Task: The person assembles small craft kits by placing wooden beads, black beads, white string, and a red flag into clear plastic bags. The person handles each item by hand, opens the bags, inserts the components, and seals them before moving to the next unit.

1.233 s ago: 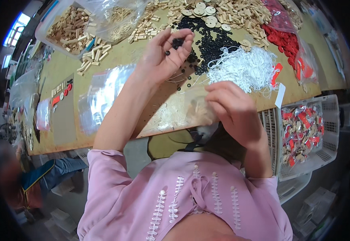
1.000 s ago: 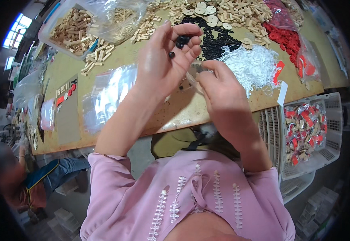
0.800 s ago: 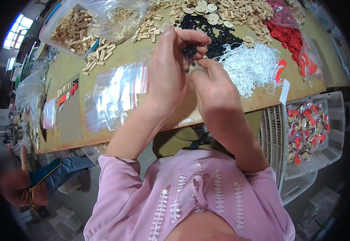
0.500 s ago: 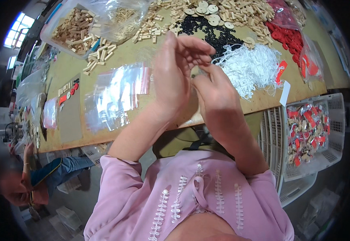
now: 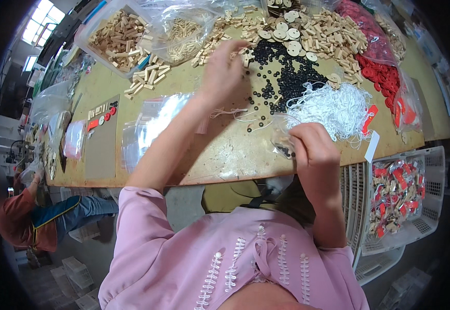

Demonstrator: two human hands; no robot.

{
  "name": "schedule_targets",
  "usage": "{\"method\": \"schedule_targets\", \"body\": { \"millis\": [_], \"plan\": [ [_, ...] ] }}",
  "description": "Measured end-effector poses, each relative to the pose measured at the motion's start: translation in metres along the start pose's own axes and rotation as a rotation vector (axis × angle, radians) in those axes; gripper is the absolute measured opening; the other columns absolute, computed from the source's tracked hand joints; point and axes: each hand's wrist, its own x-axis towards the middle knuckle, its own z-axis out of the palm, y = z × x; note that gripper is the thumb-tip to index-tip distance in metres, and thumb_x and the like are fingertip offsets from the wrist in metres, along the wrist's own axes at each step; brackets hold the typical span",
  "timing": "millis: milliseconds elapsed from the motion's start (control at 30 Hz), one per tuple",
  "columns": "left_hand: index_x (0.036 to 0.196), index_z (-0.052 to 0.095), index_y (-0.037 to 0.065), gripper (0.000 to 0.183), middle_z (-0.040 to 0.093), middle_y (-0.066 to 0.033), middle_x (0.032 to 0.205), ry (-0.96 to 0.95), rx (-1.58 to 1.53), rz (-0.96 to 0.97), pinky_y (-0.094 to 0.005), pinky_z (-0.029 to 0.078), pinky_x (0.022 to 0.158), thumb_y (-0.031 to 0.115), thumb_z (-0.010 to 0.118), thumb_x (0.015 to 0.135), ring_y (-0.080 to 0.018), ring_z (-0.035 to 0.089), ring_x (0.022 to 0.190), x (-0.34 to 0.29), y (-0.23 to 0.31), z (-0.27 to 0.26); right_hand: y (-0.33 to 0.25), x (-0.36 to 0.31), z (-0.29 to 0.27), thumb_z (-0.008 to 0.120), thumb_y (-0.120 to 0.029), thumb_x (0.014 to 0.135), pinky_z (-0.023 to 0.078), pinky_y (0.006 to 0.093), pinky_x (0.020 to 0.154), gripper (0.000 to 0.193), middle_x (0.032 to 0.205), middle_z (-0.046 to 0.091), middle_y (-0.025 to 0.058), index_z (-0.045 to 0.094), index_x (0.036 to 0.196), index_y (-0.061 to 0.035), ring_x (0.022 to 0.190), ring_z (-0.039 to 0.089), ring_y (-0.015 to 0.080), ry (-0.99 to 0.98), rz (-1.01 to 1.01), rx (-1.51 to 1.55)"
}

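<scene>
While the right hand (image 5: 315, 150) pinches a clear bag (image 5: 281, 137) right of centre, black pieces (image 5: 285, 152) inside, the left hand (image 5: 224, 72) hovers by wooden blocks (image 5: 202, 56) at upper centre, its grasp hidden, seemingly mid-filling, the next move likely calling for a clean fingertip pick-up.

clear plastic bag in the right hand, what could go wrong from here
The right hand pinches the clear plastic bag at one side, so it might tip and spill the dark pieces inside if its mouth is open, which is hard to tell.
Stray black beads lie loose between the hands and could get brushed away.
The tangled white strings sit right by the bag and might snag.
</scene>
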Motion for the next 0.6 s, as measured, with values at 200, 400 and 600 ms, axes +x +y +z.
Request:
{"method": "schedule_targets", "body": {
  "millis": [200,400,600],
  "plan": [
    [0.132,0.066,0.012,0.039,0.064,-0.0156,0.135,0.018,0.568,0.061,-0.0464,0.044,0.109,0.028,0.063,0.097,-0.0363,0.057,0.127,0.013,-0.105,-0.021,0.004,-0.008,-0.014,0.066,0.007,0.086,0.055,0.0385,0.076,0.011,0.092,0.068,0.0160,0.068,0.096,0.0023,0.085,0.069,0.0328,-0.025,0.042,-0.005],
    [0.129,0.068,0.017,0.045,0.064,-0.0110,0.135,-0.104,0.533,0.304,-0.0503,0.038,0.112,0.043,0.066,0.093,-0.0336,0.052,0.133,0.020,-0.074,0.021,0.003,-0.007,-0.007,0.065,0.005,0.088,0.055,0.0378,0.080,0.011,0.095,0.069,0.0169,0.069,0.098,0.0019,0.089,0.069,0.0336,-0.043,0.045,0.024],
    [0.116,0.071,0.013,0.034,0.068,-0.0115,0.124,-0.148,0.563,0.105,-0.0482,0.043,0.107,0.034,0.063,0.090,-0.0324,0.060,0.123,0.035,-0.084,0.024,0.005,-0.007,-0.012,0.064,0.004,0.089,0.055,0.0383,0.080,0.010,0.095,0.069,0.0166,0.068,0.098,0.0017,0.090,0.069,0.0334,-0.049,0.061,0.052]
  ]
}}
